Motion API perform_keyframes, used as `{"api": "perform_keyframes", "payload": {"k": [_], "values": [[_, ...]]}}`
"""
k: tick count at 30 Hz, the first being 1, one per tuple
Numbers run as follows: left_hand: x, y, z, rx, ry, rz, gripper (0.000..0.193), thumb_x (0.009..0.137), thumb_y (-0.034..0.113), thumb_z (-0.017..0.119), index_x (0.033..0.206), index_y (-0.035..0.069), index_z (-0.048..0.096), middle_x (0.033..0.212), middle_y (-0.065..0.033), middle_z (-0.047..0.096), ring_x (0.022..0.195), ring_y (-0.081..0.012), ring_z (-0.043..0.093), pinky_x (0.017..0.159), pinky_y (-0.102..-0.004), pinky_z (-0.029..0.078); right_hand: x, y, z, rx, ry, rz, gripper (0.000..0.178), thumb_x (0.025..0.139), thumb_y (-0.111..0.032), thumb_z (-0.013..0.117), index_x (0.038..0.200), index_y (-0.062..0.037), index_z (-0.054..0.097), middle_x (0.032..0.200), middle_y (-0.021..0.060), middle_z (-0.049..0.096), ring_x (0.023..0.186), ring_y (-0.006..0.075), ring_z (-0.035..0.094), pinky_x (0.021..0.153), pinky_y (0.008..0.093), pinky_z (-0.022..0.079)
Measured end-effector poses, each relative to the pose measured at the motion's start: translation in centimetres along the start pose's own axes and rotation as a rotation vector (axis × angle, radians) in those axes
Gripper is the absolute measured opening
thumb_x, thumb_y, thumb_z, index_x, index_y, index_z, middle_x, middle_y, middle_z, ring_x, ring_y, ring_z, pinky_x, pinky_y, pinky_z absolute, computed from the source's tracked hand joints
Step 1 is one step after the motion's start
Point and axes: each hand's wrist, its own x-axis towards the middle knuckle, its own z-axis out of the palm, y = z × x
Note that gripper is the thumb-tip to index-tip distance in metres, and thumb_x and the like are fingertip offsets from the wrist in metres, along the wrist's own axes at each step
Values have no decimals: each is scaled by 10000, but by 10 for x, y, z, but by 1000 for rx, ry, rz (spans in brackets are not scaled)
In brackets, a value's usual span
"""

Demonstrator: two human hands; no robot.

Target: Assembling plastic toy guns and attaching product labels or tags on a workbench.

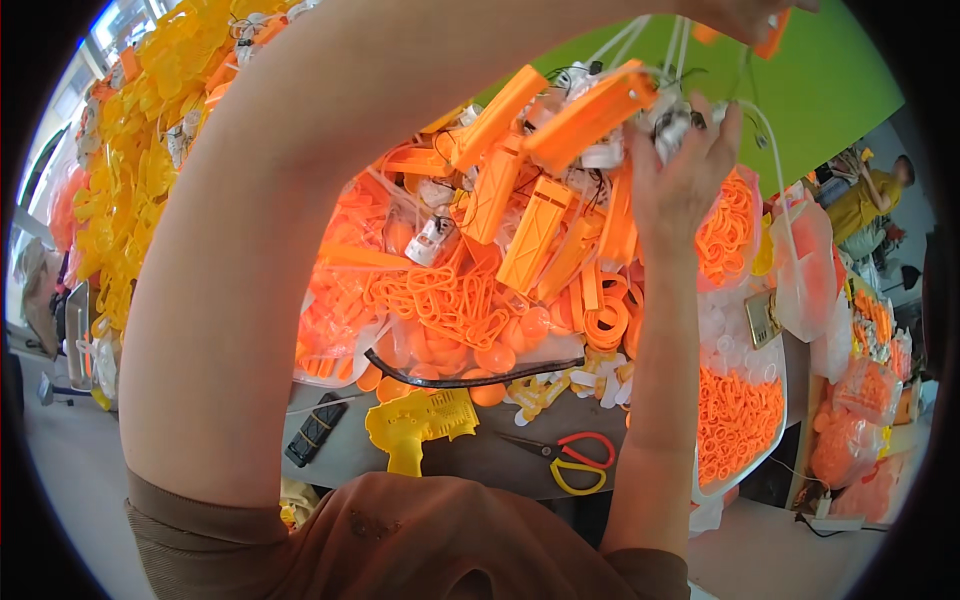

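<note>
Several long, boxy orange parts (592, 118)

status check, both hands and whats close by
Left hand at top edge, partly cut off. Right hand on white part, grip unclear. Orange pieces heaped close by.

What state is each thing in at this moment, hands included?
Left hand: partly cut off by the top edge, grip unclear.
Right hand: raised, fingers at a white wired part, grip unclear.
Scissors: lying unheld; blade opening unclear.
Yellow shell: lying unheld.
Black strip: bent in a shallow curve.
White bin: uncovered, holding many small orange pieces.
</note>
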Motion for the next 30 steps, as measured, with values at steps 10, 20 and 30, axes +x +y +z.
{"api": "perform_keyframes", "payload": {"k": [10, 20, 30], "values": [[-105, -77, 141, -72, -124, 470, 620, 776, 422, 697, 1314, 217, 467, 1185, -155, 502, 1071, -325, 524, 885, -421, 454, -10, 90, 37, 6, -338, 132, 487, 849, -211, 591, 1279, -20, 466, 1249, 241, 493, 1139, 389, 493, 971, 426, 396], [-122, -76, 158, -329, -206, 238, 690, 772, 692, 536, 1359, 338, 448, 1217, -118, 501, 1184, -299, 449, 934, -417, 384, -18, 25, -9, 303, -535, 303, 635, 960, -402, 447, 1442, -30, 268, 1487, 140, 295, 1378, 259, 270, 1127, 364, 192], [-183, -256, 92, -496, 153, -422, 657, 694, 362, 759, 1261, 137, 515, 1182, -163, 530, 1153, -307, 478, 876, -424, 459, 21, -11, -63, 248, -596, 360, 508, 921, -224, 552, 1375, -43, 416, 1371, 142, 462, 1265, 247, 440, 1033, 363, 356]]}}
